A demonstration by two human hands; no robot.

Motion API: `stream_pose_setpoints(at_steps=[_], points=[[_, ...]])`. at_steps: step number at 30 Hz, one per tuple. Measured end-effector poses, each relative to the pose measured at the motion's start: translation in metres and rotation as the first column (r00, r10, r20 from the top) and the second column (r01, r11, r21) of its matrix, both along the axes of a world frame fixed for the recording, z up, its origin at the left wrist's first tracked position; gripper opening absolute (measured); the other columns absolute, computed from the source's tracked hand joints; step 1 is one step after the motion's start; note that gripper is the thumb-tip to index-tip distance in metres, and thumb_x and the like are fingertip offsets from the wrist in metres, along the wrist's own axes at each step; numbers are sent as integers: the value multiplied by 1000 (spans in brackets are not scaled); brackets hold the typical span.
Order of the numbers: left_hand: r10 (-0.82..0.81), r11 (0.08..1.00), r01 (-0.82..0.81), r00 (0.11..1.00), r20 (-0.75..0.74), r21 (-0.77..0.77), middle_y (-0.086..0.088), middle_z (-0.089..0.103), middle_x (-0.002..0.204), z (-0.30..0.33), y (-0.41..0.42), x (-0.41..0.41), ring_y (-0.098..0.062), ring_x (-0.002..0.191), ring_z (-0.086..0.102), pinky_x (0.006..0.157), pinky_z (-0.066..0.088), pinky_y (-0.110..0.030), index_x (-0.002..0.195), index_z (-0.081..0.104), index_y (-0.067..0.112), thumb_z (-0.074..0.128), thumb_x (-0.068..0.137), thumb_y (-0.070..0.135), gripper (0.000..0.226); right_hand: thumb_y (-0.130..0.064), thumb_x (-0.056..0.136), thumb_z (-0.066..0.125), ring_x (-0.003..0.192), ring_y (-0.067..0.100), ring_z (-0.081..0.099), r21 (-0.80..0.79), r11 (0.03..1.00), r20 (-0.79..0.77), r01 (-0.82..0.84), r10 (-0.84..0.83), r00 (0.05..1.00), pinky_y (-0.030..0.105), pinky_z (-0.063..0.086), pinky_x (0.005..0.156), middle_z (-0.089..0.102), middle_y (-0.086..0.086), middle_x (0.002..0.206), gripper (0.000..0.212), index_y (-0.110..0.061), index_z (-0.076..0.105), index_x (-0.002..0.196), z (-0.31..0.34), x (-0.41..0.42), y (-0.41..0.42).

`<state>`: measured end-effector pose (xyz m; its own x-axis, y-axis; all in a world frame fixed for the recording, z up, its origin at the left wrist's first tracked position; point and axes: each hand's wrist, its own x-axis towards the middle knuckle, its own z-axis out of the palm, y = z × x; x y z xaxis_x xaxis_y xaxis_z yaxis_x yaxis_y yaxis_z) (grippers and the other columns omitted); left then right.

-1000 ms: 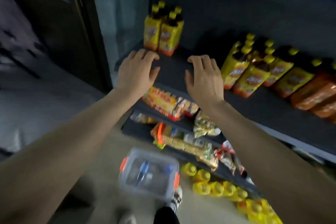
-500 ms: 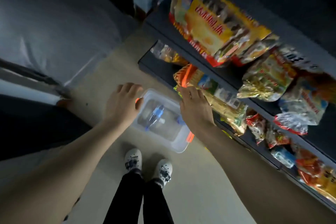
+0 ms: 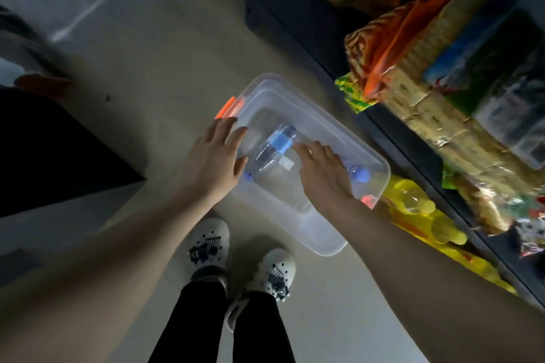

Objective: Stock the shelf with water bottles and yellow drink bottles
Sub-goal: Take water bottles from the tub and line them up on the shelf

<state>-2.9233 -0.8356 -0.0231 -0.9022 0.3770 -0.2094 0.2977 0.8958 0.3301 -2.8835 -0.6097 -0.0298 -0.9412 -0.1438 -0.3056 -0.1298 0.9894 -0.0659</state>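
A clear plastic bin (image 3: pixel 321 127) with orange latches stands on the floor in front of my feet. Inside it lies a water bottle (image 3: pixel 272 147) with a blue label and blue cap. A second bottle's blue cap (image 3: pixel 361 175) shows past my right hand. My left hand (image 3: pixel 213 159) hovers over the bin's left end, fingers spread, holding nothing. My right hand (image 3: pixel 323 175) reaches into the bin beside the bottle, fingers extended, holding nothing. Yellow drink bottles (image 3: pixel 418 209) lie in a pack on the floor to the right of the bin.
A dark shelf unit (image 3: pixel 298 20) runs along the right, its low shelves filled with snack packets (image 3: pixel 413 47). My two white shoes (image 3: pixel 241 259) stand just behind the bin. A dark block (image 3: pixel 59 150) sits at the left on the pale floor.
My view dropped from the upper shelf with yellow bottles down to the floor. Both hands came down from the shelf to the bin, and now sit right over the water bottle.
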Motion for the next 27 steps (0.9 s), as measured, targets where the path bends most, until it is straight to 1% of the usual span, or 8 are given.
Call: stream_pose_setpoints(at_steps=[7, 11, 15, 17, 19, 21, 23, 27], points=[[-7, 999, 4, 996, -88, -44, -15, 20, 162, -88, -10, -6, -38, 146, 26, 114, 31, -45, 150, 32, 9, 70, 84, 28, 79, 0, 65, 80, 101, 29, 55, -15, 992, 171, -122, 123, 978, 37, 45, 82, 57, 6, 117, 78, -18, 51, 135, -113, -11, -21], [-2, 991, -14, 993, -116, -132, -13, 10, 165, -106, -10, 2, -35, 149, 20, 116, 26, -44, 154, 24, 7, 64, 88, 31, 81, 3, 77, 67, 109, 33, 57, -104, 977, 156, -187, 201, 967, 37, 46, 82, 61, 11, 118, 48, -16, 62, 121, -145, -17, -41], [18, 988, -42, 987, -157, -149, -11, 7, 165, -113, -10, 5, -33, 150, 18, 119, 23, -44, 156, 23, 8, 53, 92, 34, 76, -1, 87, 54, 134, 38, 38, 19, 823, 251, -568, 546, 799, 44, 31, 113, 52, 10, 134, 44, -16, 51, 129, -181, -18, -61], [16, 990, -42, 983, -183, -138, -12, 10, 165, -116, -9, 5, -34, 149, 21, 118, 24, -46, 155, 25, 7, 51, 93, 32, 72, -9, 85, 54, 137, 43, 34, 107, 731, 254, -673, 635, 730, 52, 22, 118, 51, 11, 138, 51, -15, 48, 136, -199, -15, -65], [23, 991, -50, 977, -213, -121, -13, 14, 164, -118, -9, 5, -35, 148, 24, 117, 25, -47, 154, 30, 7, 52, 93, 30, 68, -13, 81, 53, 130, 43, 47, 155, 732, 236, -663, 624, 745, 53, 28, 114, 61, 12, 129, 49, -14, 59, 129, -211, -14, -69], [23, 990, -51, 978, -207, -131, -12, 13, 164, -119, -9, 5, -35, 147, 24, 118, 24, -46, 153, 31, 7, 53, 93, 30, 68, -19, 76, 56, 111, 40, 61, 130, 748, 170, -651, 630, 758, 53, 39, 107, 70, 11, 110, 37, -14, 72, 109, -211, -14, -76], [8, 986, -39, 982, -187, -160, -12, 10, 164, -119, -9, 5, -36, 148, 22, 118, 22, -46, 154, 29, 8, 53, 92, 33, 71, -21, 73, 57, 100, 38, 65, 82, 775, 114, -626, 617, 779, 53, 44, 102, 71, 10, 104, 36, -14, 75, 103, -211, -14, -80], [-10, 980, -16, 992, -128, -200, -12, 2, 165, -116, -9, 5, -35, 150, 15, 119, 22, -49, 157, 20, 8, 49, 95, 39, 75, -18, 74, 69, 109, 42, 62, 65, 814, 61, -577, 573, 817, 57, 40, 106, 68, 11, 112, 34, -19, 74, 107, -200, -13, -65]])
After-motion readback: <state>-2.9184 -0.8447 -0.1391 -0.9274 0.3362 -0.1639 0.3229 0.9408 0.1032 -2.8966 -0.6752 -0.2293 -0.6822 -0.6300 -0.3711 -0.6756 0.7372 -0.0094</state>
